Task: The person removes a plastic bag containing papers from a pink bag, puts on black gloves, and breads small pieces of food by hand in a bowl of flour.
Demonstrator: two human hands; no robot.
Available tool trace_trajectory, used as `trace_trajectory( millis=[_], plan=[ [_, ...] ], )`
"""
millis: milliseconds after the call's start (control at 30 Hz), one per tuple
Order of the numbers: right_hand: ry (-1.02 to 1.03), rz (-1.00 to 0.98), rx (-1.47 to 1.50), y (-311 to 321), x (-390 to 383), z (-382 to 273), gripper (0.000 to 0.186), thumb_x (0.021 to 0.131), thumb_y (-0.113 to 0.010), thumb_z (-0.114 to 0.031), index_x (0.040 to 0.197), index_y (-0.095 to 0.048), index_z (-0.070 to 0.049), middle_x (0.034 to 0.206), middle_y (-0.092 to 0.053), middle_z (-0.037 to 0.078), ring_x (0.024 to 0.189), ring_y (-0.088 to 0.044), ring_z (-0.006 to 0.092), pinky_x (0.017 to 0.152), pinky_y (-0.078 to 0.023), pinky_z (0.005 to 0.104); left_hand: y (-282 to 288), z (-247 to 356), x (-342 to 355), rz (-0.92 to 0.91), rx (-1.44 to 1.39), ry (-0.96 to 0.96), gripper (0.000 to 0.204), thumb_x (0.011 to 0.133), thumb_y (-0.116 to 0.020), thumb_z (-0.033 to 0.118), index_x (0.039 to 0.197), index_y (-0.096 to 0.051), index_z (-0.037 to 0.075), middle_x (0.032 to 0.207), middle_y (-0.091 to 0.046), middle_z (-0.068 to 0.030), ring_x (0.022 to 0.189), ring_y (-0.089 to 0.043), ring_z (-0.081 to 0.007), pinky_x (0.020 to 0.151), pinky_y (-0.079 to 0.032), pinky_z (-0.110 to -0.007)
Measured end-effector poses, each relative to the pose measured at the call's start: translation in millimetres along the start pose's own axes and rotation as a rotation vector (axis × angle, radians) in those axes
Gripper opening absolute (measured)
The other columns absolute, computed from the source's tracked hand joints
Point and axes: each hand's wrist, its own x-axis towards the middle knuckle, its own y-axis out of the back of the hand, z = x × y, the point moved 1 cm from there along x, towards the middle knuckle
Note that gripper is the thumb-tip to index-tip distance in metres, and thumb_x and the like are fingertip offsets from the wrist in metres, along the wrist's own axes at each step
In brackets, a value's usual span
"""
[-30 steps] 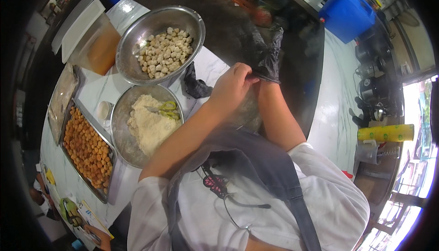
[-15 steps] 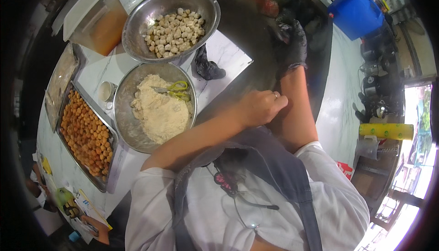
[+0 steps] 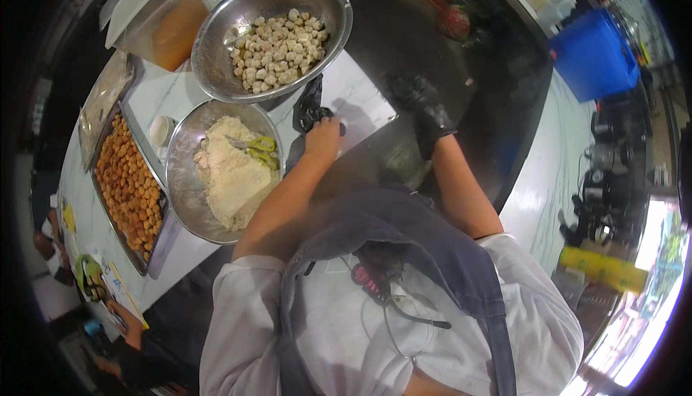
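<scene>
My bare left hand (image 3: 324, 139) is at the edge of the white marbled table, its fingers closed on a crumpled black glove (image 3: 311, 108). My right hand (image 3: 427, 111) wears a black glove and hangs over the dark floor beyond the table corner. Its fingers look stretched out and hold nothing I can see, though they blend into the dark background. Beside my left forearm stands a metal bowl (image 3: 181, 183) of pale flour, with yellow-green-handled scissors (image 3: 261, 152) lying in it. Behind it, a larger steel bowl (image 3: 213, 57) holds floury cubes (image 3: 280, 54).
A tray of browned round pieces (image 3: 128, 187) lies at the left, near a white cup (image 3: 163, 131). A lidded tub of orange-brown contents (image 3: 169, 28) stands at the back left. A blue bin (image 3: 592, 54) sits on the right counter (image 3: 537, 172). Another person's hand (image 3: 128, 320) shows at lower left.
My left hand has moved from beside my right forearm leftward to the black glove on the table and closed on it. My gloved right hand has come lower and a little left.
</scene>
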Motion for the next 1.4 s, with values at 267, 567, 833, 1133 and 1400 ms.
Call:
trace_trajectory(
  millis=[267, 567, 833, 1133, 1400],
  plan=[
    [-0.150, -0.439, -0.212, 45.7, 40.3, -22.2, 0.033, 0.085, -0.060, -0.029, 0.102, -0.061, -0.001, 0.086, -0.062, 0.005, 0.074, -0.056, 0.0124, 0.064, -0.046, 0.0275, 83.6, 25.7, 13.3, 0.150, -0.829, 0.180, 0.007, 0.086, -0.055, 0.007, 0.092, -0.053, 0.004, 0.077, -0.056, -0.0008, 0.069, -0.048, -0.0099, 0.065, -0.040, -0.023],
    [0.162, -0.562, -0.286, 23.4, 85.5, -63.1, 0.036, 0.072, -0.071, -0.029, 0.089, -0.056, -0.001, 0.079, -0.060, 0.009, 0.069, -0.053, 0.0156, 0.063, -0.045, 0.0319, 174.8, 121.4, 38.7, 0.257, -1.132, 0.126, 0.005, 0.087, -0.053, 0.006, 0.092, -0.054, 0.004, 0.071, -0.053, 0.0015, 0.062, -0.048, -0.0059, 0.057, -0.040, -0.021],
    [-0.046, -0.744, -0.313, 57.2, 132.0, -114.4, 0.011, 0.069, -0.065, -0.012, 0.070, -0.062, -0.001, 0.061, -0.056, 0.005, 0.054, -0.051, 0.0142, 0.051, -0.043, 0.0277, 182.3, 131.3, 46.9, 0.410, -0.863, 0.287, 0.012, 0.082, -0.052, -0.002, 0.092, -0.054, 0.003, 0.072, -0.053, 0.0000, 0.061, -0.051, -0.0079, 0.057, -0.044, -0.022],
    [0.467, -0.885, -0.796, 51.7, 166.8, -141.4, 0.018, 0.068, -0.066, -0.015, 0.077, -0.065, 0.000, 0.068, -0.062, 0.012, 0.057, -0.056, 0.0174, 0.053, -0.047, 0.0316, 180.5, 200.9, 72.3, 0.632, -0.736, -0.159, 0.015, 0.079, -0.044, -0.007, 0.084, -0.056, 0.000, 0.080, -0.057, -0.0064, 0.075, -0.055, -0.0127, 0.069, -0.044, -0.026],
    [0.908, -0.786, -1.156, 7.8, 114.4, -154.5, 0.019, 0.059, -0.066, -0.015, 0.075, -0.066, -0.004, 0.075, -0.062, 0.019, 0.071, -0.062, 0.0340, 0.066, -0.050, 0.0411, 153.9, 185.0, 61.9, 0.270, -0.074, -0.148, 0.017, 0.082, -0.046, 0.004, 0.090, -0.058, -0.006, 0.083, -0.062, -0.0109, 0.077, -0.058, -0.0148, 0.068, -0.045, -0.028]
  ],
)
